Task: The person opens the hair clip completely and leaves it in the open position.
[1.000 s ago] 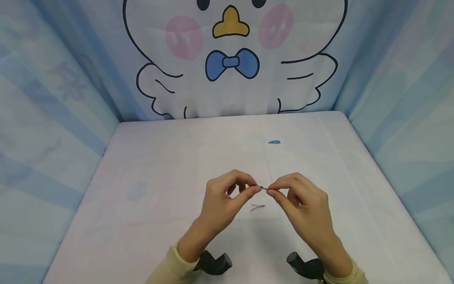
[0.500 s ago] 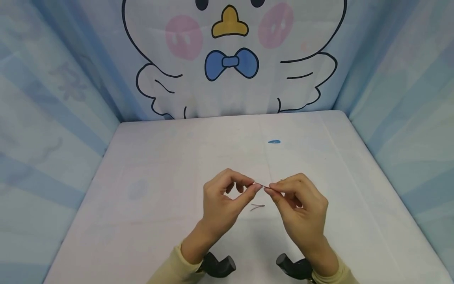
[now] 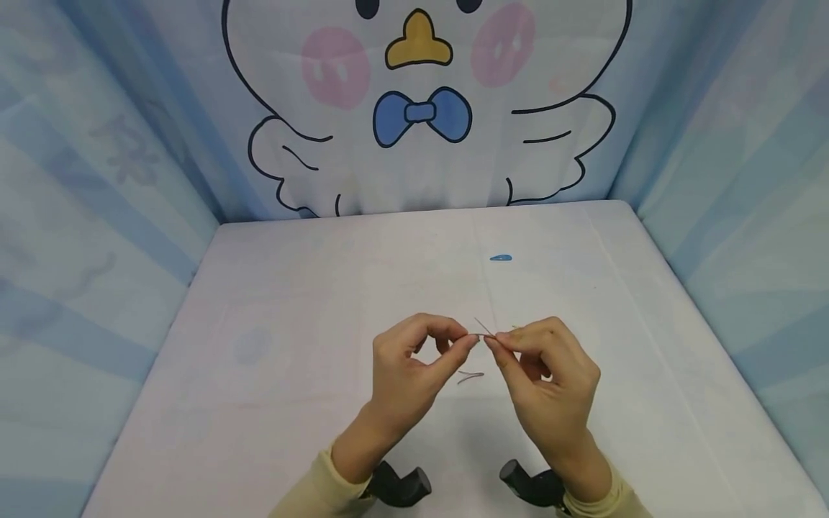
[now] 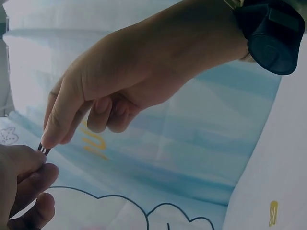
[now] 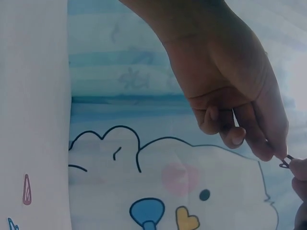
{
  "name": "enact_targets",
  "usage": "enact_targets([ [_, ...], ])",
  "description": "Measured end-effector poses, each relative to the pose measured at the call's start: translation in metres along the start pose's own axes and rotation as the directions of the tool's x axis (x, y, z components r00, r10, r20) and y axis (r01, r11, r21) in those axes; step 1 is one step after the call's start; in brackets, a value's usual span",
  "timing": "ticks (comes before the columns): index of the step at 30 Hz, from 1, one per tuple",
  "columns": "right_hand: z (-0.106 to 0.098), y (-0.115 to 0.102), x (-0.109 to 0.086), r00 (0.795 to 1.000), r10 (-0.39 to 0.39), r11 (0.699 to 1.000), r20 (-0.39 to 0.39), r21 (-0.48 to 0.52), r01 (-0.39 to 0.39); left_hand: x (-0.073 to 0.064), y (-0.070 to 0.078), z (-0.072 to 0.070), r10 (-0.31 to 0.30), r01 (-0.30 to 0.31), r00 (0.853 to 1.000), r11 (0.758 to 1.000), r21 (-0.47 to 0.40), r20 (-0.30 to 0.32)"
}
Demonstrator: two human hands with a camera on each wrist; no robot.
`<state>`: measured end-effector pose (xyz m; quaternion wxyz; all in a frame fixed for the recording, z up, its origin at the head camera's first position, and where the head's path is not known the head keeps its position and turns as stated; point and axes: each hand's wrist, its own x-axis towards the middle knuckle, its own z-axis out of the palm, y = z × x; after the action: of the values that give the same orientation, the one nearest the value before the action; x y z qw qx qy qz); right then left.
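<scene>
A thin hair snap clip spans the gap between both hands in the head view, with one narrow strip angled up from it. My left hand pinches its left end between thumb and index finger. The other end is pinched by my right hand; fingertips cover much of the clip. It looks dark in the left wrist view, where a small piece of the clip shows. Just below the fingertips, a reddish snap clip lies spread open on the table.
Farther back on the white table lies a blue snap clip. A yellow snap clip shows in the left wrist view. Patterned curtains enclose the table at the back and sides.
A thin strip of the held clip now stands up away from its body. The right forearm has shifted left, while both hands keep their pinch.
</scene>
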<state>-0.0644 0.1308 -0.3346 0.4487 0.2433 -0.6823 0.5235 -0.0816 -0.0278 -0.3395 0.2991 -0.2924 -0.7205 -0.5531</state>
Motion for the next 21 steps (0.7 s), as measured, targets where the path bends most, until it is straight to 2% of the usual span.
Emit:
enact_targets([
  [4, -0.001, 0.001, -0.001, 1.0, 0.013, 0.999, 0.018, -0.034, -0.012, 0.0, -0.003, -0.001, 0.001, -0.001, 0.999, 1.0, 0.008, 0.04],
  [8, -0.004, 0.003, 0.0, 0.998, 0.037, 0.993, 0.054, -0.111, -0.031, 0.001, -0.008, -0.002, 0.004, -0.008, 0.997, 0.999, 0.051, 0.077],
  [13, -0.006, 0.002, 0.002, 0.999, 0.034, 0.986, 0.026, -0.161, -0.029, 0.005, -0.017, -0.005, -0.027, 0.013, 0.995, 0.99, 0.142, 0.097],
  [17, -0.008, 0.0, 0.005, 1.0, 0.012, 0.989, 0.013, -0.146, -0.01, 0.009, -0.031, -0.003, -0.032, 0.01, 0.997, 0.963, 0.269, 0.077],
  [21, -0.01, -0.002, 0.005, 1.0, 0.003, 0.993, 0.006, -0.119, -0.002, 0.013, -0.053, 0.004, -0.032, -0.003, 0.996, 0.915, 0.404, 0.081],
])
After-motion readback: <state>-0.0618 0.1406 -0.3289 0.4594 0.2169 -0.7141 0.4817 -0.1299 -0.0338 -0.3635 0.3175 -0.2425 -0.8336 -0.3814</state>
